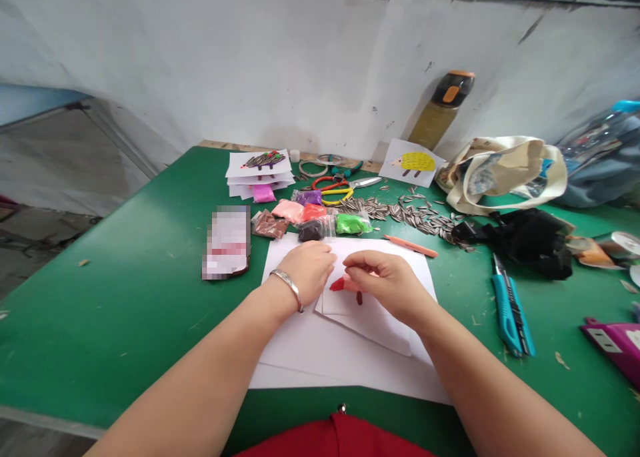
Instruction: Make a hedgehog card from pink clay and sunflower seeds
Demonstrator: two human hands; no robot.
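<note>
My left hand (306, 273), with a silver bangle at the wrist, is low over the white paper (300, 357). Its fingers are pressed together, and whatever they may grip is hidden. Close on its right, my right hand (383, 280) curls over a smaller folded white sheet (370, 327), thumb and fingers nearly together; anything between them is too small to make out. Beneath it, a clay figure shows a red pointed tip (337, 284), a pink part (353, 284) and a short brown strip (359, 298). Just beyond my left hand is a packet of black clay (311, 230).
Behind the paper are more clay packets (354, 223), scissors (367, 182), sunflower seeds (425, 218) and hedgehog pictures (411, 161). A phone (227, 243) lies left; an orange pencil-like stick (411, 245) and a teal utility knife (513, 313) lie right. A bottle (443, 110) stands by the wall.
</note>
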